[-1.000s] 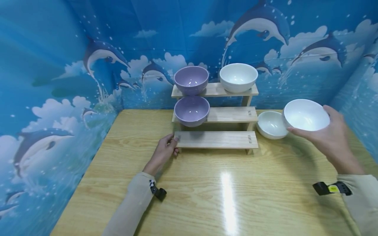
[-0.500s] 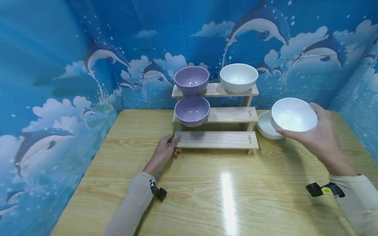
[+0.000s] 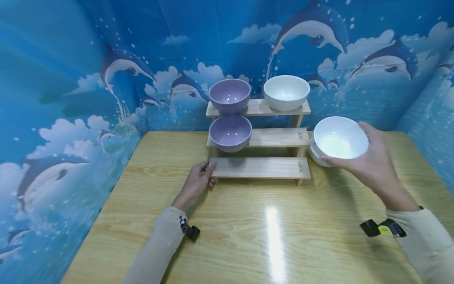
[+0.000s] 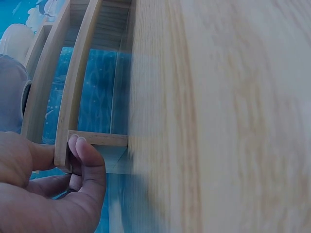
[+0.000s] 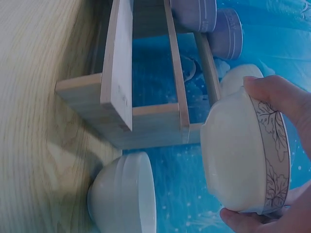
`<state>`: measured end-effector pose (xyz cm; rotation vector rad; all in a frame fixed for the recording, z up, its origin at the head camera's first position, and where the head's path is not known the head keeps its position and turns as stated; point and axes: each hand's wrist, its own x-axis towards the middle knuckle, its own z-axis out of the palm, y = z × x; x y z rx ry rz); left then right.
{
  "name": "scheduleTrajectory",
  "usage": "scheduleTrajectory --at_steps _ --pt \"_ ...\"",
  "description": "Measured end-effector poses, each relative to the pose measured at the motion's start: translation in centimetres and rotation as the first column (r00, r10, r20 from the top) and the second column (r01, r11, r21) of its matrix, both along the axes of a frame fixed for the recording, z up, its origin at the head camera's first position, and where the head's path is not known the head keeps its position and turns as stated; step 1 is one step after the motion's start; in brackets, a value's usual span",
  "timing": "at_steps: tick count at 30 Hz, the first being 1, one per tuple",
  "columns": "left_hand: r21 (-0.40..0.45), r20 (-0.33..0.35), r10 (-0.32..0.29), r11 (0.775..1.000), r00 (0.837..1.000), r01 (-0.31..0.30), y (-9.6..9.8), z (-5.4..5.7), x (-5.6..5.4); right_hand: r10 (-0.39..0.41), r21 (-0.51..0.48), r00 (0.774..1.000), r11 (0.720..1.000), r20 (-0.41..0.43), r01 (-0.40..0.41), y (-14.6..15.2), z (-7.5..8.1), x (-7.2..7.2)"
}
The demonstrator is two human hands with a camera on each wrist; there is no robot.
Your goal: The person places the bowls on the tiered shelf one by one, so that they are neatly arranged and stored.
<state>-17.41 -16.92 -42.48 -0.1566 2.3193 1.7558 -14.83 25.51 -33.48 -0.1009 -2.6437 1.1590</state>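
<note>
My right hand (image 3: pixel 377 171) grips a white bowl (image 3: pixel 341 138) by its sides, thumb at the near edge. In the right wrist view this bowl carries a band of dark leaf pattern below its rim. It hangs above a second white bowl (image 5: pixel 116 194), which stands on the table just right of a three-tier wooden shelf (image 3: pixel 260 167) and is mostly covered in the head view. My left hand (image 3: pixel 195 182) pinches the left end of the lowest board, fingertips curled at its corner in the left wrist view.
A purple bowl (image 3: pixel 229 96) and a white bowl (image 3: pixel 286 92) stand on the top tier. Another purple bowl (image 3: pixel 230 134) sits at the left of the middle tier. Dolphin-printed blue cloth (image 3: pixel 213 35) rises behind the wooden table (image 3: pixel 230 236).
My right hand has carried the white bowl leftward, from beside the bowl on the table to over it. The left hand has stayed at the shelf end.
</note>
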Motion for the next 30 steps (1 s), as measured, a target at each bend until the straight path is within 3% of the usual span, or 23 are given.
scheduleTrajectory --at_steps 30 --pt "-0.015 -0.026 -0.005 1.000 1.000 0.005 0.1 0.0 0.0 0.143 -0.044 0.988 0.988 -0.065 -0.146 -4.2 0.1 -0.2"
